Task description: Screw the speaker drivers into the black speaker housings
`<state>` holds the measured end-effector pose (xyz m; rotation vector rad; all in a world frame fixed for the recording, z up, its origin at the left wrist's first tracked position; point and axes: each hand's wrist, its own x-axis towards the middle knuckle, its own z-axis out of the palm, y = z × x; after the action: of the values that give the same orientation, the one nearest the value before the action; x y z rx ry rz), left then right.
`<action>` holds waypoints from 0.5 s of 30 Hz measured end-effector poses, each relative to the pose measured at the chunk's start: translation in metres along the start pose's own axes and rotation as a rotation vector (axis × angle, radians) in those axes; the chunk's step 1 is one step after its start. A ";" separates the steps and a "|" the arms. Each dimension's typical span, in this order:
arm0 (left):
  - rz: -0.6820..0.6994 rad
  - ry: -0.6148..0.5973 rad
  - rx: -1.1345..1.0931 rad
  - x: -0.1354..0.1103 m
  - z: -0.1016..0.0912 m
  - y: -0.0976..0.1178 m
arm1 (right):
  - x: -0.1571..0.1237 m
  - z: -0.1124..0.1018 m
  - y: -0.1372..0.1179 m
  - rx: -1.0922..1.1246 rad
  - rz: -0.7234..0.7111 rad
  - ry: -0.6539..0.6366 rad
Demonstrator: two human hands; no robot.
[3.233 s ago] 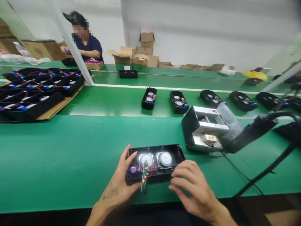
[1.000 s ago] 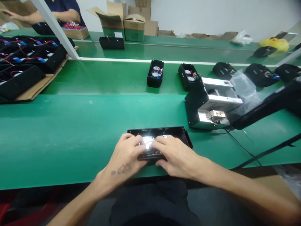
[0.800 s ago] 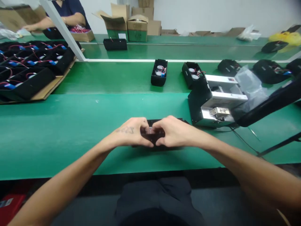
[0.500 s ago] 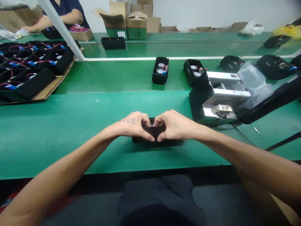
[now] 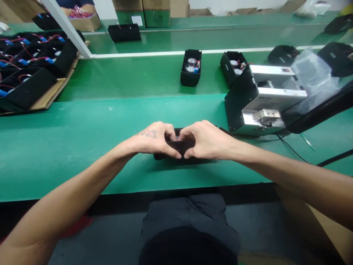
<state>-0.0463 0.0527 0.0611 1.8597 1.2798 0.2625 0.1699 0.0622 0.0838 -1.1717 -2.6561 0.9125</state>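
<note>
A black speaker housing [image 5: 179, 146] lies on the green bench [image 5: 82, 147] in front of me, mostly hidden under both hands. My left hand [image 5: 154, 138] covers its left half, with the fingers curled over the top and the thumb on the near side. My right hand [image 5: 204, 140] grips the right half the same way. The two thumbs nearly meet at the middle. The speakers and wiring inside the housing are hidden.
A black and silver machine [image 5: 259, 106] with a plastic bag [image 5: 314, 79] stands to the right. Open speaker housings [image 5: 191, 68] sit on the belt behind. Trays of housings [image 5: 30, 70] lie at the far left. Another person's hand [image 5: 66, 11] works at the top left.
Both hands moved from the housing's edges onto its top and closed over it. The housing was pushed a little away from me, and my view dipped lower.
</note>
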 end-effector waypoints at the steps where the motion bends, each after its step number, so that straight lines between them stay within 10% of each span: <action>1: -0.002 0.001 0.001 0.000 0.000 0.000 | 0.000 0.001 0.000 0.001 -0.001 -0.001; 15: -0.022 -0.001 0.020 0.001 -0.002 0.005 | 0.000 0.000 -0.011 -0.065 0.037 0.029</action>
<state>-0.0438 0.0545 0.0659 1.8612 1.3054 0.2375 0.1626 0.0559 0.0898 -1.2420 -2.6692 0.8140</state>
